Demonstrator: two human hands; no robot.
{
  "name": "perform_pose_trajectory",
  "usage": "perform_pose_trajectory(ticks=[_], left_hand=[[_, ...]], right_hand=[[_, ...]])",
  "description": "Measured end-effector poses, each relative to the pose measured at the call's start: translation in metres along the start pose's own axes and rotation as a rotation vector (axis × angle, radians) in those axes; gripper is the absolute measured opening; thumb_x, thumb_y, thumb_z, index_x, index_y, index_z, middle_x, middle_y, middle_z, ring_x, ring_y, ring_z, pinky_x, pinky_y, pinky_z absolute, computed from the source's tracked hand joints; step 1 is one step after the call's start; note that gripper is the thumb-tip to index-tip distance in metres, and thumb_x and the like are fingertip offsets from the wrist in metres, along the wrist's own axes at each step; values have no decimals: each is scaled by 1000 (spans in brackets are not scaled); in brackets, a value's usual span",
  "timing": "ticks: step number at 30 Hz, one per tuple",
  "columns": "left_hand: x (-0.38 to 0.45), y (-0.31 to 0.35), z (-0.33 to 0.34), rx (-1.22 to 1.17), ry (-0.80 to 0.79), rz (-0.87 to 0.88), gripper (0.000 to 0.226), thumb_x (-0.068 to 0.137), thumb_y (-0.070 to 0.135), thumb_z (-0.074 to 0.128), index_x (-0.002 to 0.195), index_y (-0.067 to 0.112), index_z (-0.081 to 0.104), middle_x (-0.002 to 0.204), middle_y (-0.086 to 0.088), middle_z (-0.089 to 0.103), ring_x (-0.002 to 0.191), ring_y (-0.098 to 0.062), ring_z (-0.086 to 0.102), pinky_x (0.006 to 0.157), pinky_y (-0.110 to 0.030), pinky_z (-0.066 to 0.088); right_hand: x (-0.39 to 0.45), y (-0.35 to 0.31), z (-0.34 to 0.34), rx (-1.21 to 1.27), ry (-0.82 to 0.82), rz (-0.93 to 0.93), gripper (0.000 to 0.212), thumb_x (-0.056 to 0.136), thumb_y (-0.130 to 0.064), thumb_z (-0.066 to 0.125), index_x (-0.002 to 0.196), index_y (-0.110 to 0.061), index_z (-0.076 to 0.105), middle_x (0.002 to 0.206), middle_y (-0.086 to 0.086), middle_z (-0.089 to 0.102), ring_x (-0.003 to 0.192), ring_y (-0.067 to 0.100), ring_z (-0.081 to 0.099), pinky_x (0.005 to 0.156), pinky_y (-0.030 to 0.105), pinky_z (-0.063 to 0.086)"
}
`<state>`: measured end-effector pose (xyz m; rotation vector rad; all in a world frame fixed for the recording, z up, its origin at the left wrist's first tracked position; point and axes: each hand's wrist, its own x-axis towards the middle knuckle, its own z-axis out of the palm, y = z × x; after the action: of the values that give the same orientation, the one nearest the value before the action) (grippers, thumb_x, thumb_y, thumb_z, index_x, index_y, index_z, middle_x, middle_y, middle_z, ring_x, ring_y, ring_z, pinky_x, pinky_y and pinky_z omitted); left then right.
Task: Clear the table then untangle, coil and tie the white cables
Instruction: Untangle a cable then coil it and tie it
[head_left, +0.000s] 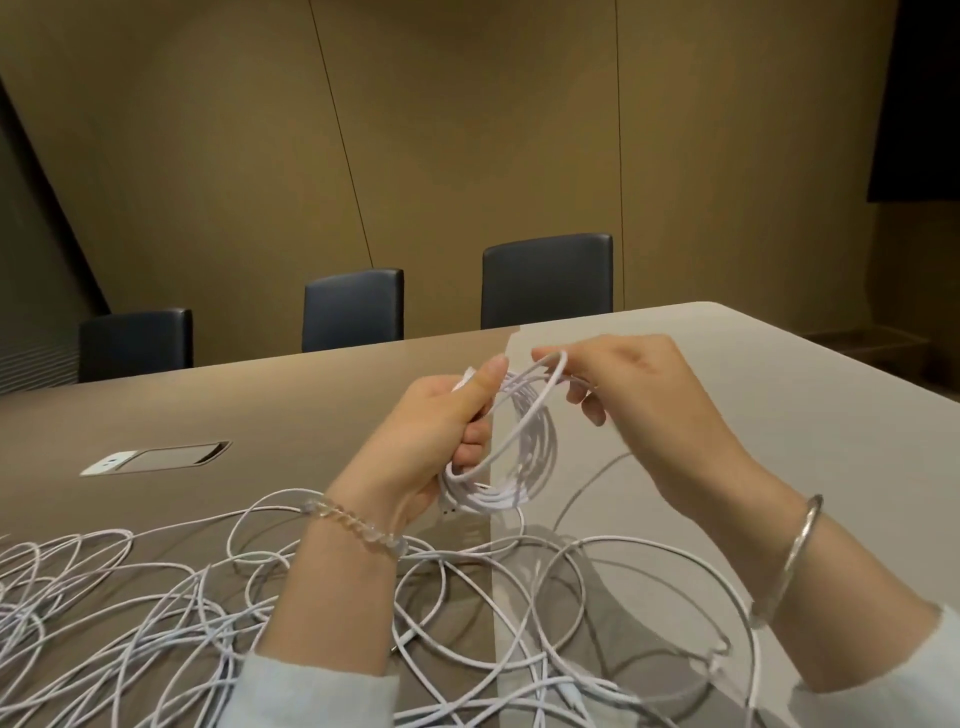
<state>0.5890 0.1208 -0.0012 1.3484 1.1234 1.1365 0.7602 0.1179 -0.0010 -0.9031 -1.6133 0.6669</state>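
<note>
A small coil of white cable (511, 457) hangs above the table between my hands. My left hand (441, 436) grips the coil's left side, thumb pressed over the top strands. My right hand (639, 400) pinches one loop of the same cable at the coil's upper right. A metal plug end pokes out below the coil near my left palm. A big tangle of loose white cables (218, 608) sprawls over the near part of the table (779, 415), under both forearms.
A flush power hatch (156, 458) is set into the tabletop at left. Three dark chairs (546, 279) stand along the table's far edge against a tan wall. The table's rounded corner lies at the far right.
</note>
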Motion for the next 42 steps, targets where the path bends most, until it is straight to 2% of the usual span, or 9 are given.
perform_pose_trajectory(ticks=[3,8,13,19,27,32,36,39,42], left_hand=[[1,-1,0,20,37,52,46,95,47,56,60,18,49,46,5,38,36,-7,32,37,-18,32],[1,2,-3,-248,-83,-104,42,94,51,52,78,12,54,48,6,30,34,-5,28,33,-18,29],[-1,4,-8,-480,-407,-230,42,93,47,54,74,9,57,43,7,34,32,-4,32,33,-16,31],[-5,7,-22,-511,-247,-127,42,91,44,53,60,15,52,40,9,28,28,-2,27,28,-15,25],[-12,11,-50,-704,-88,10,47,96,46,46,58,18,48,48,11,10,37,-6,8,32,-13,15],[-14,11,-52,-704,-43,31,47,96,46,45,58,18,48,50,11,8,37,-7,7,34,-14,11],[-14,13,-47,-702,-50,32,45,95,45,47,58,18,48,50,10,10,38,-6,7,33,-13,14],[-14,14,-43,-692,-63,27,45,95,45,48,59,17,48,44,10,15,37,-6,9,30,-13,18],[-13,15,-41,-700,-100,15,47,97,45,46,59,16,49,40,10,22,36,-6,11,29,-14,20]], right_hand=[[-1,-6,-4,154,-116,93,42,88,-59,49,83,-27,76,61,-20,64,71,4,60,65,17,49],[-1,5,-4,9,-10,-80,27,82,-21,74,109,-24,73,94,-16,71,89,-3,66,76,14,55],[-2,10,2,-125,98,-213,22,84,-21,72,106,-26,72,91,-20,66,90,-3,61,75,11,52],[7,18,-10,113,-138,52,28,98,-38,49,96,-22,71,78,-10,70,75,8,68,69,24,58],[4,49,-18,-416,-512,206,25,93,-36,60,116,-27,67,106,-11,67,96,5,61,84,22,48],[4,48,-1,-377,-431,165,24,99,-27,53,116,-19,67,93,-7,69,81,10,68,74,22,53],[-1,45,7,-685,-141,-25,47,94,-31,61,139,-27,46,128,-5,48,117,13,45,96,25,40],[-4,39,15,-644,-7,-245,35,91,-25,65,126,-26,60,111,-11,51,95,1,45,82,9,37],[-5,38,24,-442,-128,-123,32,91,-25,65,122,-25,63,104,-14,57,83,-1,55,72,5,41]])
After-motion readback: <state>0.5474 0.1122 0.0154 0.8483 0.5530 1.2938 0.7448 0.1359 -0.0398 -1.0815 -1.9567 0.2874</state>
